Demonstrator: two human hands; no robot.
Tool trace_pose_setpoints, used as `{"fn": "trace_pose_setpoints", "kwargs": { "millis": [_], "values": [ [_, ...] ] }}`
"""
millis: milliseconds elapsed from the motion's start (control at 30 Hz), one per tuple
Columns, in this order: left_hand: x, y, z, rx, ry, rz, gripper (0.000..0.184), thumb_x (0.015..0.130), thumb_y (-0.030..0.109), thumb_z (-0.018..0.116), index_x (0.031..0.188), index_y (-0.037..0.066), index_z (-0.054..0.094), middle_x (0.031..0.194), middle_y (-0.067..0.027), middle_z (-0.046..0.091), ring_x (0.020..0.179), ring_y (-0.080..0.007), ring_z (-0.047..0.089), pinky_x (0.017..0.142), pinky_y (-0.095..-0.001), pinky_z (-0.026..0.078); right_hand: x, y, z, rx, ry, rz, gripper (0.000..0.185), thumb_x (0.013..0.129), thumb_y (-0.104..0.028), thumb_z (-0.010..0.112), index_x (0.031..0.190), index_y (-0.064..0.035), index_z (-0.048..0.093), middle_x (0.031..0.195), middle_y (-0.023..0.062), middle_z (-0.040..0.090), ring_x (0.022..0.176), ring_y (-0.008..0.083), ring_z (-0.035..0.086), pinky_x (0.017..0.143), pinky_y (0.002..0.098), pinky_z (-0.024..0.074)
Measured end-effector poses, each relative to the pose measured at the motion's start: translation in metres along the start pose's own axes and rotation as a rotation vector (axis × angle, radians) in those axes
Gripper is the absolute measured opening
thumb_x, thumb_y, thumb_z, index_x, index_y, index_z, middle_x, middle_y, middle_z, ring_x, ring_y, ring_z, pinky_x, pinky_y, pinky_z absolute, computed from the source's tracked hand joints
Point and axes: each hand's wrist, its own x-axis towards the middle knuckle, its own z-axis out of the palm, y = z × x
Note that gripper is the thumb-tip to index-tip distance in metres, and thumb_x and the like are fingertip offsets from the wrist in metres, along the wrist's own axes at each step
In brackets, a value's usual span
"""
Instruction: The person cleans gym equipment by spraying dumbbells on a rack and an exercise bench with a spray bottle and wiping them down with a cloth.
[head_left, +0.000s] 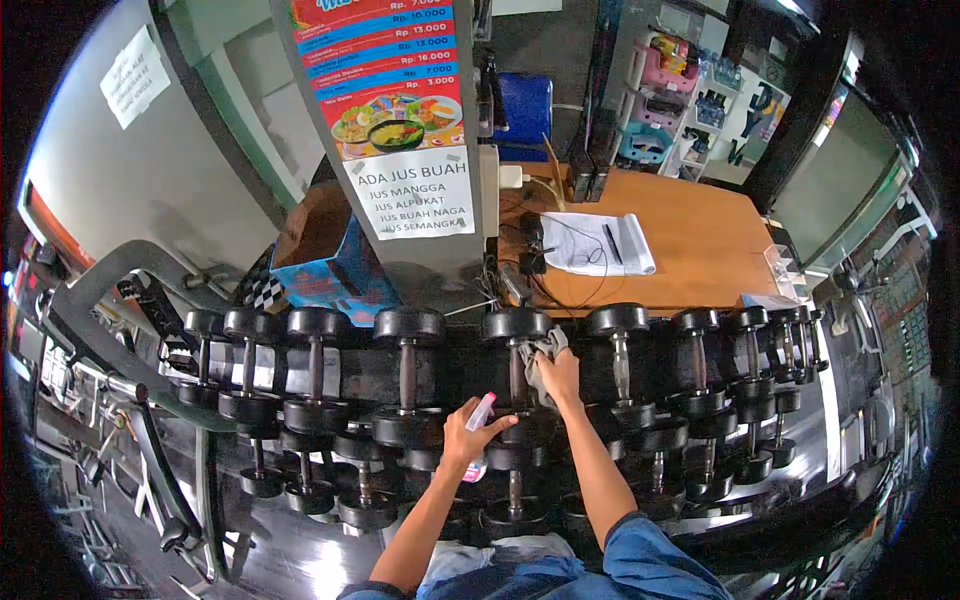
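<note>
a white sheet (412,196) on a grey pillar (430,262) reads "ada jus buah," followed by "jus mangga," "jus alpukat," "jus buah naga" and "jus semangka." above it, a red-and-blue menu poster (385,75) lists prices: rp. 7.000 at the frame's edge, then rp. 10.000, rp. 13.000, rp. 13.000, rp. 16.000, rp. 7.000 and rp. 3.000, the item names too small to read surely. at left, a tilted paper notice (135,78) on a pale panel (200,150) is mostly blurred, its last word seemingly "semula." lettering on the spray bottle (481,412) is illegible.
</note>
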Motion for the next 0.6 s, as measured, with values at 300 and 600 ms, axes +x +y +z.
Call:
{"fn": "trace_pose_setpoints", "kwargs": {
  "millis": [300,600],
  "values": [
    [0.001,-0.002,0.0,-0.032,-0.015,0.018,0.055,0.064,0.047,0.085,0.082,0.001,0.063,0.073,-0.0075,0.064,0.063,-0.0161,0.058,0.062,-0.0322,0.048,-0.022,0.017,-0.047,-0.28,-0.532,-0.027,0.054,0.077,-0.04,0.072,0.096,0.0102,0.062,0.089,0.0275,0.066,0.085,0.0369,0.066,0.075,0.0415,0.052],
    [-0.004,0.002,-0.001,-0.055,0.028,0.001,0.06,0.061,0.054,0.083,0.082,0.002,0.063,0.074,-0.0106,0.067,0.069,-0.0269,0.067,0.065,-0.0376,0.051,-0.018,-0.037,-0.024,-0.343,-0.281,-0.77,0.038,0.075,-0.022,0.071,0.105,-0.0001,0.064,0.107,0.0147,0.066,0.089,0.0337,0.066,0.081,0.0401,0.0537]
  ]
}}
